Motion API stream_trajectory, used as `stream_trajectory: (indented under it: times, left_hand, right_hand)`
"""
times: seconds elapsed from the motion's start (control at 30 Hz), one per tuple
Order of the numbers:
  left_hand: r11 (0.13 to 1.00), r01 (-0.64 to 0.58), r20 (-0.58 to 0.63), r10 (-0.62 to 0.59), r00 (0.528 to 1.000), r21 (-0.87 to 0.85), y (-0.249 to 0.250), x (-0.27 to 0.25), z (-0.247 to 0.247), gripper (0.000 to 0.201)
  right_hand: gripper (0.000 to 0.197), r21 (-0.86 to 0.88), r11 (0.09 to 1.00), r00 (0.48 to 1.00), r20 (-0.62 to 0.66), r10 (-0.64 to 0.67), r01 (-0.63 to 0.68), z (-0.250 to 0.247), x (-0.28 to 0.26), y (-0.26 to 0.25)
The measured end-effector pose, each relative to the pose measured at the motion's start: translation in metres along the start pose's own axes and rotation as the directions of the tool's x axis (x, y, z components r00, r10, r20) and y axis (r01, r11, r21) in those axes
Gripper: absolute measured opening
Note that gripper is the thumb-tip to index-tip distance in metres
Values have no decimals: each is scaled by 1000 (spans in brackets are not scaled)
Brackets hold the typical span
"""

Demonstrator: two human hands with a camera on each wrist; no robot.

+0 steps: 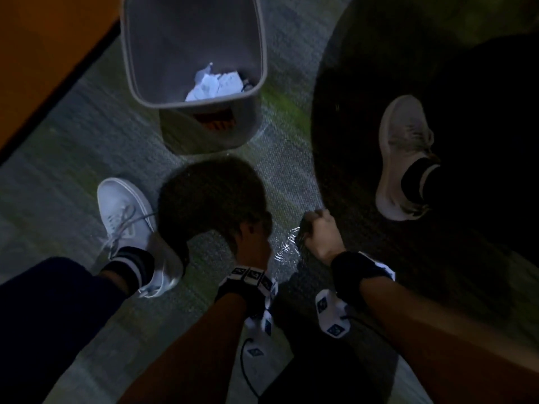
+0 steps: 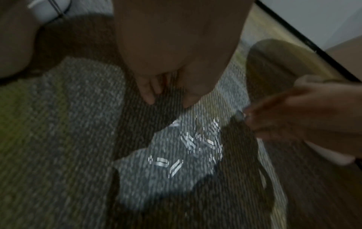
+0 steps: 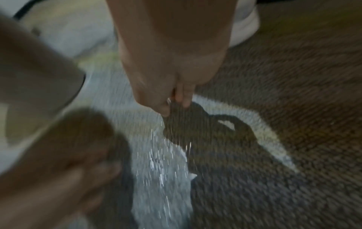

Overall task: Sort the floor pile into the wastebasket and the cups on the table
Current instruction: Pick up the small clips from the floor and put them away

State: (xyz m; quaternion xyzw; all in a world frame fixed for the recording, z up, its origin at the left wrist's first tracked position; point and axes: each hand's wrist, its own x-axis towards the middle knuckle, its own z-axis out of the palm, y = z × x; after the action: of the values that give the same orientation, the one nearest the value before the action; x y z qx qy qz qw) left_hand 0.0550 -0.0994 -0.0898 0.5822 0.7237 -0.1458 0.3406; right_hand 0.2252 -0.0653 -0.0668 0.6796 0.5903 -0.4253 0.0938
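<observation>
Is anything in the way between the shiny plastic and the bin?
Nothing visible is. The plastic lies on bare carpet between both hands, the right hand pinching its edge. The bin stands open just beyond, some paper inside.

White sneakers (image 1: 125, 211) and (image 1: 404, 153) on grey carpet (image 1: 73, 158); orange surface (image 1: 43, 48) upper left.

One wastebasket (image 1: 163, 53) — two hands, two white shoes; paper clips (image 2: 188, 144) scattered, too blurred to count.

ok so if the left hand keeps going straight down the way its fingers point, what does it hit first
Probably the carpet, just beside the clear plastic wrapper. The left hand points its fingers down at bare floor, though blur makes depth uncertain.
</observation>
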Motion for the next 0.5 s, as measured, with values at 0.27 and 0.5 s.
stream_trajectory:
  times: [0.27, 0.5]
  left_hand:
    - [968, -150, -51, 143, 988, -200, 27, -40, 40, 51]
    - [958, 85, -154, -131, 979, -274, -37, -25, 30, 59]
  right_hand:
    - [43, -166, 955, 969, 35, -245, 247, 52, -27, 4]
    - [74, -148, 970, 976, -73, -207, 195, 32, -9, 15]
